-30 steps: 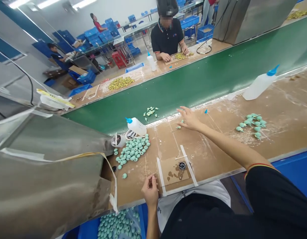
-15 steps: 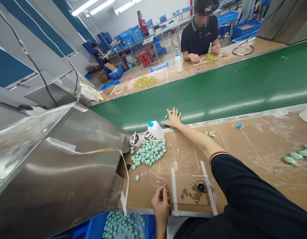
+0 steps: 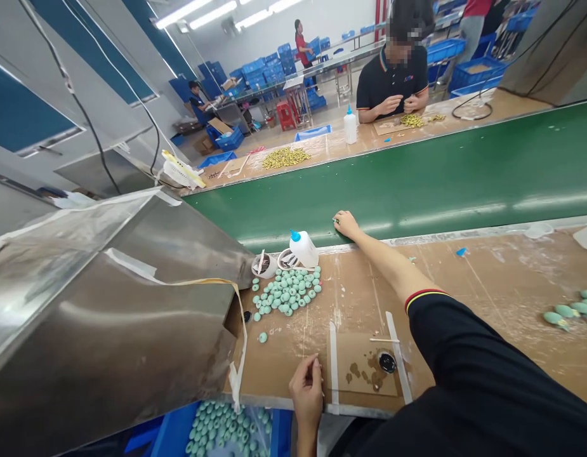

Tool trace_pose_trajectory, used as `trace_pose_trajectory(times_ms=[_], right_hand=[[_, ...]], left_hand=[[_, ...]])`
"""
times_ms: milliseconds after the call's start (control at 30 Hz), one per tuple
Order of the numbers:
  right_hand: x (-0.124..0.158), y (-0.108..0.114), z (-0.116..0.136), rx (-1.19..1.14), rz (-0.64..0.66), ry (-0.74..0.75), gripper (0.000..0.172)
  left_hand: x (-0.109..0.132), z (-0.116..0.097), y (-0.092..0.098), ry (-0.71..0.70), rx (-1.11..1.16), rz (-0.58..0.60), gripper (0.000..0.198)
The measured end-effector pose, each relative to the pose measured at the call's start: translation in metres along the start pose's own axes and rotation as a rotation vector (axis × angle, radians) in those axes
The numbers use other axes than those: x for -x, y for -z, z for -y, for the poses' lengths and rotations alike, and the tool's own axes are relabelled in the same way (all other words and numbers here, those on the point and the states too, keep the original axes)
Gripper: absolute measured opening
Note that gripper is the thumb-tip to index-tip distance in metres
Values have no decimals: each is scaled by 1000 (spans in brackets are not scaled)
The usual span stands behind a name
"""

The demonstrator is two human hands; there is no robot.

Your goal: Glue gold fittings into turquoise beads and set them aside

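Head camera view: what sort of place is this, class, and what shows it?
Probably a factory assembly workshop: a long green belt runs between workbenches, mint-green pieces lie heaped, and blue crates stand stacked behind.

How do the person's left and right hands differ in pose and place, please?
The left hand is at the brown workbench's near edge, while the right hand is out at the green conveyor belt. The right forearm stretches across the bench; the left forearm shows only briefly at the picture's bottom. Both hands are bare, with curled fingers.
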State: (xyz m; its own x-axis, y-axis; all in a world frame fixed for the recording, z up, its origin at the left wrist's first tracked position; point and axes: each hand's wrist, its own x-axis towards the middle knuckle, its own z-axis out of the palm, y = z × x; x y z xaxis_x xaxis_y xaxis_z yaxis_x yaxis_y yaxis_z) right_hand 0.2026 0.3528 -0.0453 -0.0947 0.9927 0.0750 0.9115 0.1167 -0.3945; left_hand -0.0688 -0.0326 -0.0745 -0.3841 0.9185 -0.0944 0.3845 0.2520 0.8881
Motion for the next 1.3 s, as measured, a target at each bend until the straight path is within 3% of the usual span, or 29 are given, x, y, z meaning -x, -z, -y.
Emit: trace_pose_trajectory(times_ms=[167,300,467,667,833,967,1067,1300], right_hand=[[42,10,-20,24,43,87,39],[88,23,-48,5,86,159,27],[150,40,-83,-29,62,186,34],[214,40,-91,-86,27,221,32],[251,40,-98,-110,-68,122,40],[263,39,-113,-116,-190,-72,60],[255,30,-119,-131,-235,-168,66],[222,28,-115,-184,-280,-102,59]], left_hand=[[-1,-14,-1,-97,38,37,48],[-2,-22,-4,-234,14,23,43],[-6,-20,-6,-296,5,84,40],[-6,-18,-8,-353,-9,114,34],[-7,-17,-9,-363,0,157,31],[-6,-16,-9,-365,9,187,29],[-6,-17,-7,-368,16,199,29],[-4,-20,-7,-361,18,205,27]])
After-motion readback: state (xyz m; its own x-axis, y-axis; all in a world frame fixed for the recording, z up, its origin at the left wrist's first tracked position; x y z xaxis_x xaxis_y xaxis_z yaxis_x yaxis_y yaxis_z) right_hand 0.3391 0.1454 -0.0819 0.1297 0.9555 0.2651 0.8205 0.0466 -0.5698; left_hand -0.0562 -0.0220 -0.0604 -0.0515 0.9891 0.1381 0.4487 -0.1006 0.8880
